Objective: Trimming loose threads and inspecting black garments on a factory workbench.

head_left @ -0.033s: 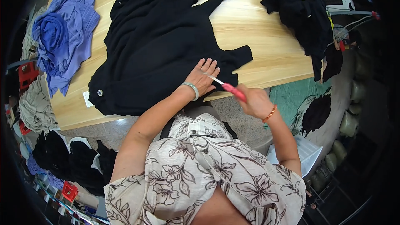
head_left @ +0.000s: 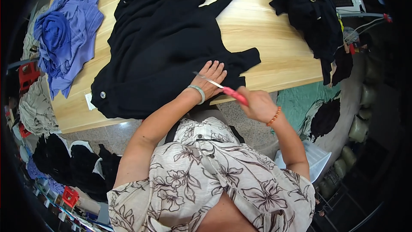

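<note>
Your right grip [head_left: 259,105] encloses the red-handled tool [head_left: 234,96]. Your left grip [head_left: 206,86] lies flat, fingers extended, over the black garment [head_left: 163,62]. Translucent bin [head_left: 318,156]: contents indistinct.

Spread black garment [head_left: 161,56], red-handled tool [head_left: 228,91]

We note left hand [head_left: 207,87] flat, palm down, fingers [head_left: 220,67] extended; right hand [head_left: 261,105] curled tight, right arm [head_left: 289,139] bent.

My tool [head_left: 229,93] has a plastic-looking handle [head_left: 237,97] and a shiny metal shaft [head_left: 211,80], the garment [head_left: 163,56] is matt cloth, table [head_left: 266,43]'s smooth wood-grain with some sheen, and my bangle [head_left: 200,91] looks kinda polished.
</note>
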The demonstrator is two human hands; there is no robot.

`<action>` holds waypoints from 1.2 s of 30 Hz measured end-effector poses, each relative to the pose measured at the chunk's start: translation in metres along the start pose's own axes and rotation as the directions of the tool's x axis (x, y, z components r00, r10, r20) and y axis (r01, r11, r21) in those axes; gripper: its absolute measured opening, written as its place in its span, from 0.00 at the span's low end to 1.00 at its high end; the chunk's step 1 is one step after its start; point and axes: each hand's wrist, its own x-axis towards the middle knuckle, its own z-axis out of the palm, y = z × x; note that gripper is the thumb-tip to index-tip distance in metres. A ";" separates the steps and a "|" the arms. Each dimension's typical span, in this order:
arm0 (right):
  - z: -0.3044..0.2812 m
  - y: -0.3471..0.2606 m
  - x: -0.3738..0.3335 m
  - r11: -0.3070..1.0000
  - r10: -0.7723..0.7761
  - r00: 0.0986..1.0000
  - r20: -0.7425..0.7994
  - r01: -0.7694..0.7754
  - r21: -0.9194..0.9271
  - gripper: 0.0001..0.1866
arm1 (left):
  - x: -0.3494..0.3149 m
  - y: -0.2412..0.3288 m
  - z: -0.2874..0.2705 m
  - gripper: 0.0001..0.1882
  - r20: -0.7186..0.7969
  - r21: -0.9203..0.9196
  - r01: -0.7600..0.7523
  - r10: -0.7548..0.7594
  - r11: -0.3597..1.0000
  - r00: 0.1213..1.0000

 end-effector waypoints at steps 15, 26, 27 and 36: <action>0.006 -0.088 0.062 0.933 -0.354 0.934 0.041 0.355 -0.050 0.12 | -0.008 -0.009 0.031 0.27 -0.225 0.105 -0.071 0.093 0.992 0.970; -0.049 -0.046 -0.003 0.997 -0.041 0.947 0.319 0.061 -0.053 0.12 | -0.140 -0.075 -0.060 0.32 -0.312 -0.152 0.572 -0.588 0.806 0.746; -0.050 -0.053 0.011 0.995 -0.096 0.961 0.258 0.092 0.027 0.11 | -0.149 -0.086 -0.063 0.31 -0.310 -0.166 0.572 -0.593 0.804 0.743; -0.077 -0.011 0.214 0.976 0.217 0.913 -0.346 -0.199 0.088 0.24 | -0.163 -0.254 -0.063 0.25 -0.565 -0.317 0.727 -0.737 0.609 0.371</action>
